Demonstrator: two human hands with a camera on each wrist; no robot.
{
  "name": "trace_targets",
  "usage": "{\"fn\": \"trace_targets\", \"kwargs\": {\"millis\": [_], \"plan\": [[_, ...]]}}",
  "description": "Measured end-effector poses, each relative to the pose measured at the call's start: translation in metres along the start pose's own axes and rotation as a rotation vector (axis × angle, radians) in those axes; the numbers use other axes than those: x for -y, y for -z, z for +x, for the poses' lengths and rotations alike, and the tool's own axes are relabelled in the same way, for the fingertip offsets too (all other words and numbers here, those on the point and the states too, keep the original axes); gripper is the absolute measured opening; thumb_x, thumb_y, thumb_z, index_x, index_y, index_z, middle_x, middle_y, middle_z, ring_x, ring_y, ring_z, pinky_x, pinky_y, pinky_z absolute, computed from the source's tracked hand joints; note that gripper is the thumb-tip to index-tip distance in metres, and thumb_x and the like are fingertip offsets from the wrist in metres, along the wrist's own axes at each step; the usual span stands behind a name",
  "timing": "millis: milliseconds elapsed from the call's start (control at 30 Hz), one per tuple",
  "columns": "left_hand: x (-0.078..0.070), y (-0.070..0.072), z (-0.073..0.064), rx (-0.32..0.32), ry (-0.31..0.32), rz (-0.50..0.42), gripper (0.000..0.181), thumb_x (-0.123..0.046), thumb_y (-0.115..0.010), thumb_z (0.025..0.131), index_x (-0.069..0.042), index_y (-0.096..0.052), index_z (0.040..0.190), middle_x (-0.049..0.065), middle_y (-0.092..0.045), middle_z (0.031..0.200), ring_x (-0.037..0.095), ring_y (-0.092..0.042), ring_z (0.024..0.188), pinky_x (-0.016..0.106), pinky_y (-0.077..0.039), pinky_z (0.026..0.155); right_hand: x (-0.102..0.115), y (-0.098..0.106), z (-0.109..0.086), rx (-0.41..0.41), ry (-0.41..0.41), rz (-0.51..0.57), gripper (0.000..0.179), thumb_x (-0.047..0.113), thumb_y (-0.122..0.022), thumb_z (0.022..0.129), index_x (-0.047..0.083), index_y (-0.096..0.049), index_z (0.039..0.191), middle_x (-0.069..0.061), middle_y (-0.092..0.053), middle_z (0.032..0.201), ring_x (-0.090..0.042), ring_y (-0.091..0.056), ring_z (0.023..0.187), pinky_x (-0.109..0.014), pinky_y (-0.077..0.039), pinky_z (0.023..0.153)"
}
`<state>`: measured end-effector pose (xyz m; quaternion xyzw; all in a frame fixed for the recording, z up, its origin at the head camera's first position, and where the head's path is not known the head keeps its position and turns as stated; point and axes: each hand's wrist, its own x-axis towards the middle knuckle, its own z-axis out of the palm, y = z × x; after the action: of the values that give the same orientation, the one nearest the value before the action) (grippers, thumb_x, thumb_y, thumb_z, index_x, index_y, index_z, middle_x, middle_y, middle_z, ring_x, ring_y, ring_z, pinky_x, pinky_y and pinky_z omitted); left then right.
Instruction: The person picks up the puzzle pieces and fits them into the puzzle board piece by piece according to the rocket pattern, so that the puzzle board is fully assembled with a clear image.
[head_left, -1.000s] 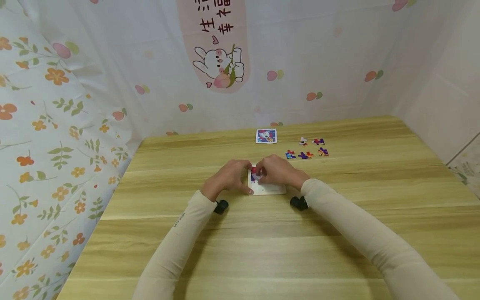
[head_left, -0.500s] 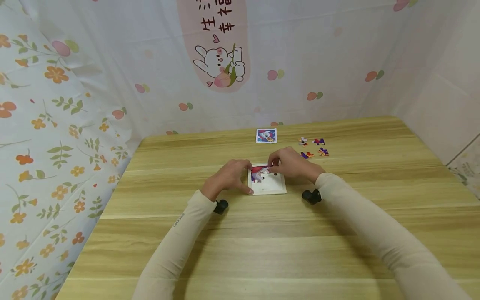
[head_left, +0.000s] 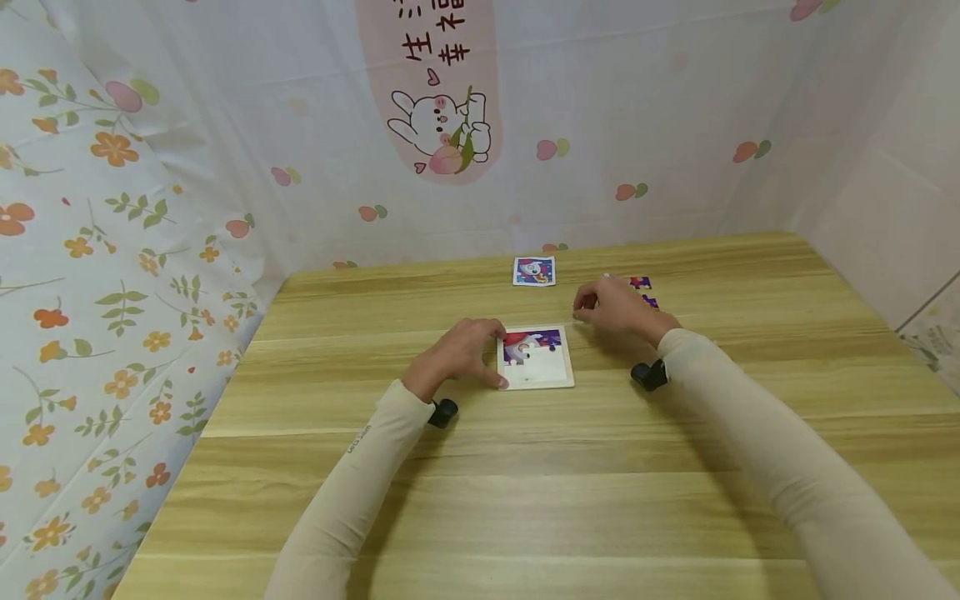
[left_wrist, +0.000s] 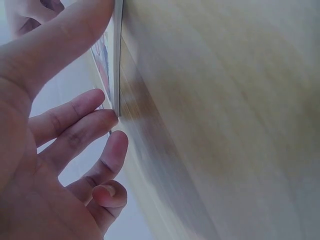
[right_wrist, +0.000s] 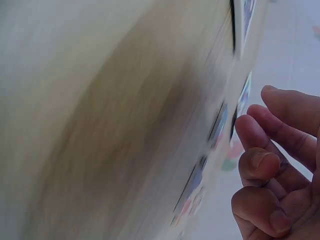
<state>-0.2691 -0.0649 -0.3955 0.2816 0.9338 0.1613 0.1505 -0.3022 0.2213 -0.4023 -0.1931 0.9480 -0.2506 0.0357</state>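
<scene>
My left hand (head_left: 465, 350) holds the white puzzle frame (head_left: 536, 386) by its left side, thumb at the near corner and fingers at the far one. A cartoon picture fills the frame's upper and left part; the rest of the tray is plain white. To the right of the frame, my right hand (head_left: 615, 307) is low over the table among the loose pieces. In the right wrist view its thumb and index fingertips (right_wrist: 256, 111) stand slightly apart. A dark-edged puzzle piece (right_wrist: 233, 122) shows right beside the middle fingertip. Other pieces are partly hidden behind this hand.
Loose puzzle pieces (head_left: 640, 282) lie on the wooden table (head_left: 480, 517) behind the right hand. A small printed picture card (head_left: 534, 271) lies near the table's back edge. A patterned cloth (head_left: 337, 125) hangs behind the table. Each wrist carries a black camera (head_left: 649, 375).
My right hand has left the frame and moved right and back to the loose pieces, uncovering the picture's upper row. The left hand and the frame stay in place.
</scene>
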Motion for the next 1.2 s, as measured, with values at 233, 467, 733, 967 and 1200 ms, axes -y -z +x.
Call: {"fn": "trace_targets", "kwargs": {"millis": [233,467,733,967,1200], "plan": [[0.002,0.000,0.000,-0.006,-0.013,0.006,0.074,-0.036,-0.091,0.073,-0.008,-0.057,0.133,0.009,-0.061,0.138,0.029,-0.052,0.132,0.041,-0.040,0.116,-0.020,0.012,-0.002,-0.017,-0.074,-0.033,0.012,0.013,-0.068,0.093,0.003,-0.073,0.098,-0.014,-0.071,0.093,-0.026,-0.062,0.086,-0.042,-0.050,0.079],[0.002,0.001,-0.001,-0.002,-0.013,-0.003,0.074,-0.036,-0.090,0.073,-0.007,-0.057,0.133,0.009,-0.061,0.138,0.030,-0.052,0.132,0.042,-0.040,0.116,-0.038,0.021,-0.001,-0.055,-0.107,-0.025,0.020,0.006,-0.072,0.083,-0.002,-0.070,0.100,-0.018,-0.069,0.092,-0.030,-0.062,0.087,-0.044,-0.049,0.081],[0.002,0.000,-0.001,-0.003,-0.011,-0.001,0.075,-0.036,-0.091,0.073,-0.007,-0.057,0.133,0.009,-0.061,0.138,0.029,-0.053,0.130,0.041,-0.041,0.115,-0.049,0.030,0.000,-0.067,-0.193,-0.006,0.029,0.008,-0.070,0.085,-0.005,-0.065,0.111,-0.023,-0.064,0.102,-0.036,-0.059,0.093,-0.049,-0.049,0.083],[0.002,-0.001,0.000,-0.003,-0.013,-0.003,0.075,-0.036,-0.091,0.072,-0.007,-0.058,0.132,0.009,-0.061,0.138,0.028,-0.053,0.129,0.041,-0.041,0.115,-0.053,0.032,0.007,-0.067,-0.229,-0.044,0.033,0.011,-0.068,0.089,-0.007,-0.064,0.117,-0.025,-0.063,0.104,-0.037,-0.057,0.093,-0.051,-0.048,0.084],[0.003,-0.001,-0.001,-0.010,-0.008,-0.012,0.075,-0.036,-0.091,0.072,-0.008,-0.058,0.133,0.008,-0.061,0.139,0.028,-0.052,0.131,0.041,-0.040,0.116,-0.048,0.032,0.014,0.002,-0.242,-0.086,0.041,0.018,-0.069,0.090,-0.008,-0.064,0.122,-0.029,-0.066,0.118,-0.042,-0.061,0.106,-0.056,-0.051,0.091]]}}
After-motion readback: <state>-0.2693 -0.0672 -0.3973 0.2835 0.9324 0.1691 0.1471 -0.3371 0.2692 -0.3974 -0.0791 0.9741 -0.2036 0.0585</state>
